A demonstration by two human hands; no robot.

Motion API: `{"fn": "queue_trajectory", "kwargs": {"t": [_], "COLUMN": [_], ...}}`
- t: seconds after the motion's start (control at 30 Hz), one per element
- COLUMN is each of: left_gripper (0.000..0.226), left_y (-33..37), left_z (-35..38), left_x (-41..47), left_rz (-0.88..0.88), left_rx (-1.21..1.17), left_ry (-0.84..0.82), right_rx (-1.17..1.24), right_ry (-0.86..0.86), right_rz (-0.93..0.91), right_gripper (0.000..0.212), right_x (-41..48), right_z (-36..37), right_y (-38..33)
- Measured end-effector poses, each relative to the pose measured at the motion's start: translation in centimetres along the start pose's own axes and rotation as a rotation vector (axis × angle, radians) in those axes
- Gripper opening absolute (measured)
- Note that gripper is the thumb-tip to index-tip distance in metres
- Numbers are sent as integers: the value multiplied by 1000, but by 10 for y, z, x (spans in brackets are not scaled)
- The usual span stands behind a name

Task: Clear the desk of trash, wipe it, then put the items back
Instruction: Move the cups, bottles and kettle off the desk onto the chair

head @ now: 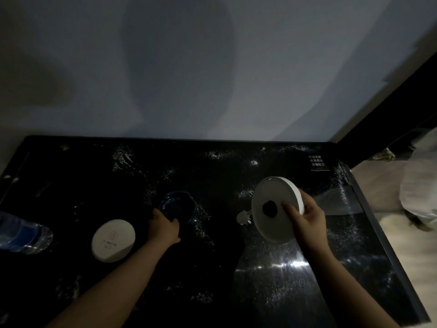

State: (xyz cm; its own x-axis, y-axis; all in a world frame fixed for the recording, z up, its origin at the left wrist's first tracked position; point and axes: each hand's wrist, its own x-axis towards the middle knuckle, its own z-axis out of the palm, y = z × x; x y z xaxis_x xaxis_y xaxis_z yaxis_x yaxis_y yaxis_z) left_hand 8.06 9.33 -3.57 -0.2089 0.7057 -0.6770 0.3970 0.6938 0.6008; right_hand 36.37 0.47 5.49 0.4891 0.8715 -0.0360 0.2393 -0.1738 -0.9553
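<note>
Nearest me, my left forearm point(106, 287) and right forearm point(335, 280) reach out over the black speckled counter point(272, 292), which runs back to a pale wall point(212, 67).

My left grip point(164, 229) is closed on the near side of a clear glass point(178, 207), fingers curled against its wall. The glass stands upright on the counter around the middle; the light is too dim to see whether anything is in it.

My right grip point(307, 223) holds a white round base point(274, 207) clear of the counter and tilted up on edge, its flat face with a dark centre spot turned toward me. My thumb point(289, 209) presses on that face and the other fingers wrap behind the rim. A white plug point(243, 217) sticks out past the base's left edge; I cannot tell whether it touches the counter.

Just left of my left wrist a white round disc point(113, 240) lies flat. Farther left, at the frame edge, a clear water bottle point(23, 235) lies on its side. A small dark sign point(318, 163) with white lettering stands at the back right corner, and a clear plastic sheet point(335, 202) lies near the right edge. Off the counter to the right sits something white and crumpled point(418, 190).
</note>
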Motion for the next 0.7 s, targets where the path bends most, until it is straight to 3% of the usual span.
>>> {"fn": "queue_trajectory", "kwargs": {"t": [0.43,0.7], "left_gripper": [62,45], "left_y": [13,15], "left_z": [-1,3], "left_x": [-1,-26], "left_rz": [-185,-13], "left_rx": [-374,-379], "left_ry": [-53,-162], "right_rx": [-16,34], "right_ry": [77,183], "right_rz": [-22,-4], "right_gripper": [45,35], "right_x": [-25,-54], "right_z": [0,-10], "right_y": [-10,-20]}}
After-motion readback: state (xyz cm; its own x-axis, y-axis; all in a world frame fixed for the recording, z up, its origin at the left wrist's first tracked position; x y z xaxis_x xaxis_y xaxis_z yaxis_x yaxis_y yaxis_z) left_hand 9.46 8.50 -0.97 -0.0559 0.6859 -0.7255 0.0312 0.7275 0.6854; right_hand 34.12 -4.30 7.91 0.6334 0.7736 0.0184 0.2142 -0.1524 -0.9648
